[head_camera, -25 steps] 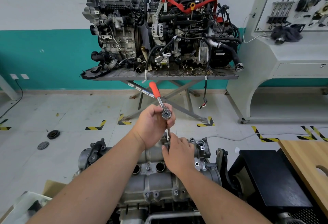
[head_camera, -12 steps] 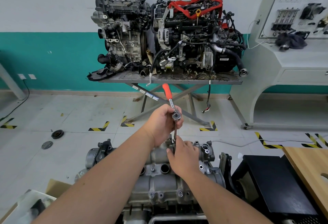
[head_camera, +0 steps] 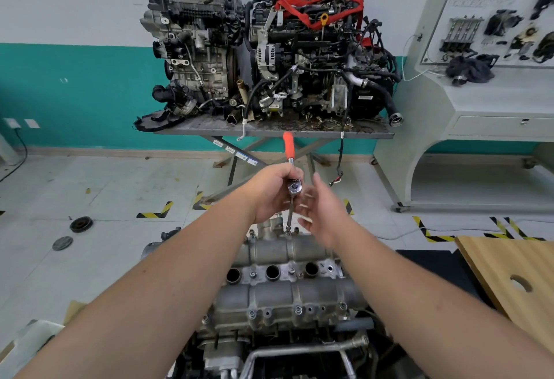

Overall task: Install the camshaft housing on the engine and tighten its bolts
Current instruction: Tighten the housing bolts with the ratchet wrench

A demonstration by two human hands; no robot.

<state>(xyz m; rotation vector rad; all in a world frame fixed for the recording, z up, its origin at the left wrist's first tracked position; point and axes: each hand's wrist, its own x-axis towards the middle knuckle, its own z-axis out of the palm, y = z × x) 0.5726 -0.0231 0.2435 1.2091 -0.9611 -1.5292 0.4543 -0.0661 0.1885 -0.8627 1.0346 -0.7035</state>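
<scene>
Ratchet wrench (head_camera: 292, 168), orange-handled, stands over the far end of the camshaft housing (head_camera: 287, 285), handle pointing up and away. Its extension bar (head_camera: 289, 212) runs down from the ratchet head to a bolt (head_camera: 287, 232) on the far edge of the housing; the bar tip appears seated on that bolt, though the contact point is small and not fully clear. Left hand (head_camera: 271, 192) grips the wrench at the head, fingers curled round it. Right hand (head_camera: 322, 213) is just beside the extension bar, fingers spread and relaxed, blurred, holding nothing and apparently not touching the bar.

Camshaft housing sits on top of the engine (head_camera: 269, 333) directly below the viewer, between the two forearms. Three round wells show along its middle, with bolt heads along the near edge.

Further back, two complete engines (head_camera: 269, 54) rest on a grey metal surface (head_camera: 269, 131) against the teal and white wall. One carries a red strap (head_camera: 317, 11). A pale display console (head_camera: 479, 102) with mounted parts stands to the right. A wooden board (head_camera: 509, 276) with a round hole lies at the lower right. Two dark round parts (head_camera: 81, 224) lie on the floor at left.
</scene>
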